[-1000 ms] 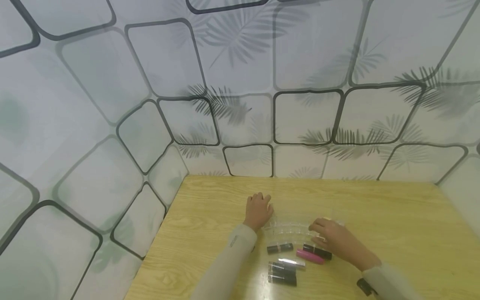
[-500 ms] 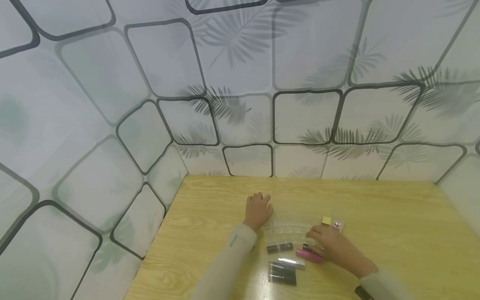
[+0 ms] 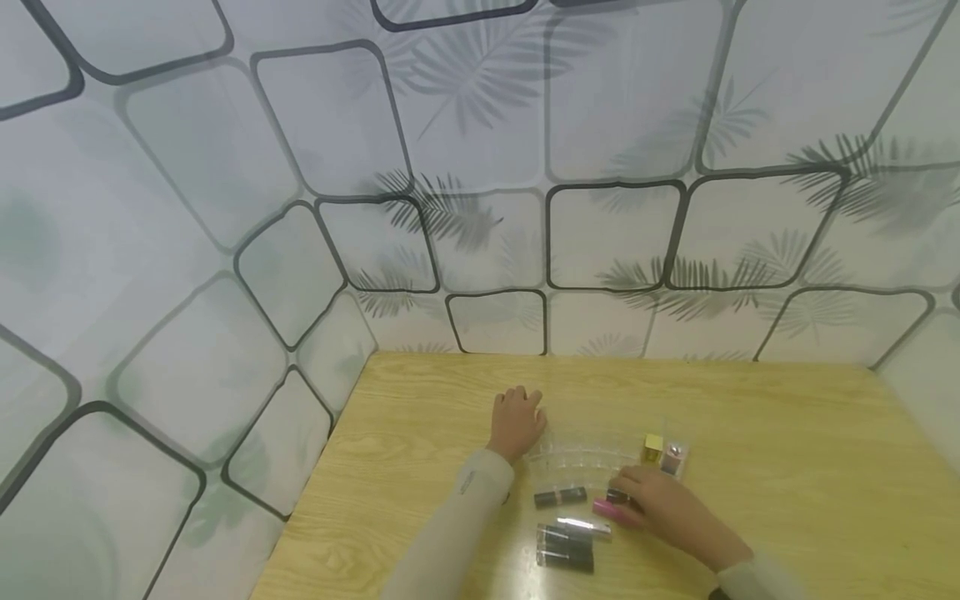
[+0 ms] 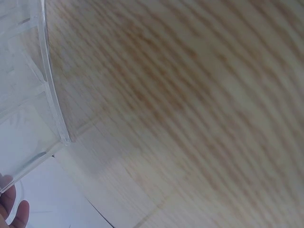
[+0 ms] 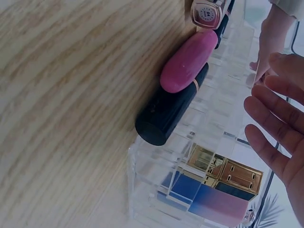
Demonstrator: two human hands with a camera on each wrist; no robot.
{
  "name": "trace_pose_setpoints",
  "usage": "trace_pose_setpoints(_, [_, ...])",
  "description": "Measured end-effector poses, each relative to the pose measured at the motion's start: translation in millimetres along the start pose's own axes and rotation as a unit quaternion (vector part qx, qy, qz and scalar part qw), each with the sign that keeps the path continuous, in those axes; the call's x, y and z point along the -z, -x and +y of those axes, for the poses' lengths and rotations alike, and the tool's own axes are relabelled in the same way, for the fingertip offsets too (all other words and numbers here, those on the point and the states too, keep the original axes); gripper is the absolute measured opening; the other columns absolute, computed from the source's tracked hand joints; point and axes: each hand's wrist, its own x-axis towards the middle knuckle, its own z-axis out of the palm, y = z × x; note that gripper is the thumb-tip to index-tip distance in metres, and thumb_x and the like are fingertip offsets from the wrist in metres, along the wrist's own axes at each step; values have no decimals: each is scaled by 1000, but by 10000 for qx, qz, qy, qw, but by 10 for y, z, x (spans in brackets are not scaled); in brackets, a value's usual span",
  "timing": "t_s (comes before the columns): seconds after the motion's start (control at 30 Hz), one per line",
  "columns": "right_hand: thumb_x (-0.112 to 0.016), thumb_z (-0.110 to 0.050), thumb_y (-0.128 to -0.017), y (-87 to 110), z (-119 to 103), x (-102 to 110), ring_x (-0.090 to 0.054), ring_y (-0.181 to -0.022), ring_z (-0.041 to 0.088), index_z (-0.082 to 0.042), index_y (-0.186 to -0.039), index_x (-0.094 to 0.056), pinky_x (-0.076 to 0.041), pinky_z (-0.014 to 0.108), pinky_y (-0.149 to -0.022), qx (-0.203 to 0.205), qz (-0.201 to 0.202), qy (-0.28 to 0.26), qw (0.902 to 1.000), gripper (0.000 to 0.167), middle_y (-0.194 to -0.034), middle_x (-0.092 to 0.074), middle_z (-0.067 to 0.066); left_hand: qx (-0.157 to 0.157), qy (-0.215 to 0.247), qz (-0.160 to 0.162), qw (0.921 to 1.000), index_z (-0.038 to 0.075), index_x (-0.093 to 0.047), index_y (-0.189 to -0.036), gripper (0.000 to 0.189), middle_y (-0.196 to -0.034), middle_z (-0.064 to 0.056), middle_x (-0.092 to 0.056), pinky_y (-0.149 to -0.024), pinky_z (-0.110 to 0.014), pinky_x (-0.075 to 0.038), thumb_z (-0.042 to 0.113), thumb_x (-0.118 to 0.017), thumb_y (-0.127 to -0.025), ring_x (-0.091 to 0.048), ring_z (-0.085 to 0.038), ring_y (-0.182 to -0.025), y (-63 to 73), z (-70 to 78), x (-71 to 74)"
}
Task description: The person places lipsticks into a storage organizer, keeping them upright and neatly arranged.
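Observation:
My left hand (image 3: 517, 423) grips the left end of a clear compartmented organizer (image 3: 581, 460); in the left wrist view its fingertips (image 4: 8, 190) show at the organizer's corner. Over the organizer's front right side is my right hand (image 3: 667, 504), with fingers (image 5: 270, 114) loosely extended and apart in the right wrist view. Beneath it lie a black lipstick tube (image 5: 164, 111) and a glossy pink tube (image 5: 190, 61), side by side. In the head view the hand partly covers both. The right compartments hold a gold-cased cosmetic (image 5: 230, 171) and a blue-to-pink cosmetic (image 5: 213, 199).
Another dark lipstick tube (image 3: 559, 497) lies along the organizer's front. Closer to me are a silver tube (image 3: 585, 527) and black, clear-ended tubes (image 3: 565, 547). The wood-grain table (image 3: 787, 467) meets a patterned wall covering (image 3: 480, 208) at its back and left.
My right hand has come back towards me, from above the organizer's right compartments to the black and pink tubes, uncovering the gold-cased cosmetic. The left hand stays in place.

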Motion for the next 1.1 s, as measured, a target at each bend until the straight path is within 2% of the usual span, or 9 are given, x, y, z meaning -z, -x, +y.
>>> trace_pose_setpoints(0.2, [-80, -19, -65, -6, -54, -75, -56, -65, 3, -15, -80, -66, -46, 16, -62, 53, 200, -93, 9997, 20, -73, -62, -8, 10, -6, -26, 10000, 19, -66, -106, 25, -83, -1, -60, -66, -27, -40, 27, -59, -84, -52, -14, -71, 0, 3, 8])
trace_pose_setpoints(0.4, [-78, -19, -68, 41, -75, -128, -55, -65, 2, -17, -78, -67, -45, 14, -62, -41, 49, 147, 9999, 15, -72, -60, -10, -21, -80, 67, 9999, 19, -66, -104, 24, -82, 0, -60, -65, -27, -40, 28, -60, -83, -52, -14, -70, 0, 4, -23])
trace_pose_setpoints(0.57, [-77, -20, -68, 62, -77, -166, -54, -63, 2, -16, -79, -66, -45, 15, -61, 4, 113, 243, 9996, 16, -70, -59, -10, -10, -78, 73, 9999, 19, -66, -104, 23, -81, 0, -59, -64, -27, -39, 28, -60, -83, -51, -13, -69, -1, 0, -44])
trace_pose_setpoints(0.87, [-71, -22, -78, 113, -122, -191, -59, -68, 10, -16, -86, -66, -51, 26, -63, -304, -285, 273, 9988, 12, -76, -63, -7, 68, -3, -88, 9999, 19, -66, -106, 25, -83, 0, -59, -67, -28, -40, 28, -59, -84, -50, -14, -70, -2, 8, -13])
trace_pose_setpoints(1.1, [-73, -16, -76, 132, -123, -266, -54, -61, 3, -17, -81, -64, -47, 18, -59, -181, -72, 163, 9997, 11, -69, -57, -12, 102, -6, -217, 9997, 20, -65, -109, 27, -84, 0, -59, -67, -28, -40, 29, -58, -85, -50, -13, -71, -2, 7, 5])
